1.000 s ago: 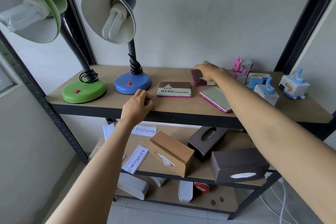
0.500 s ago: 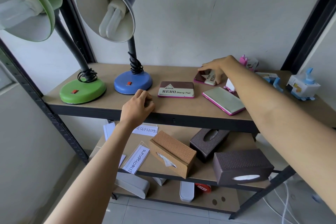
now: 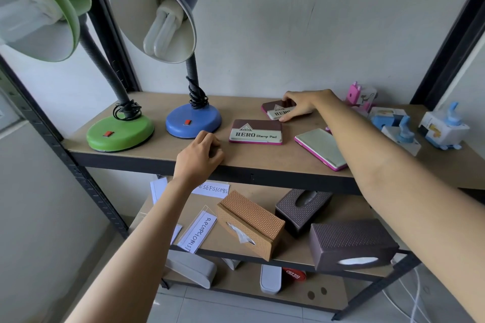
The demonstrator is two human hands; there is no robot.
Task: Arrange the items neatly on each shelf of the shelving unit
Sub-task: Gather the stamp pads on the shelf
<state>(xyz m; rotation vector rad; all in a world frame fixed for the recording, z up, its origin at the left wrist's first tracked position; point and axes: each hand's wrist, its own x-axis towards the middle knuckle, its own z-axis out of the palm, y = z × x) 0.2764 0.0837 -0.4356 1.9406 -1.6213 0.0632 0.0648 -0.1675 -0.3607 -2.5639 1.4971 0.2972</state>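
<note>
On the top shelf (image 3: 168,151) my right hand (image 3: 301,103) grips a small brown-and-cream HERO stamp pad (image 3: 274,110) near the back. A second HERO stamp pad (image 3: 256,131) lies in front of it. A third pad (image 3: 321,148), pale side up with a pink rim, lies askew to the right. My left hand (image 3: 198,158) rests with curled fingers on the shelf's front edge, holding nothing. A green desk lamp (image 3: 119,132) and a blue desk lamp (image 3: 193,120) stand at the left.
Pink (image 3: 358,97) and blue-white sharpeners (image 3: 443,126) crowd the top shelf's right end. The middle shelf holds a tan tissue box (image 3: 250,223), two dark tissue boxes (image 3: 351,244) and paper name signs (image 3: 199,232). The bottom shelf holds grey cases (image 3: 191,267). Black uprights frame the unit.
My right hand has drawn the small stamp pad leftward and forward on the top shelf, closer to the second pad. My left hand stays on the shelf edge.
</note>
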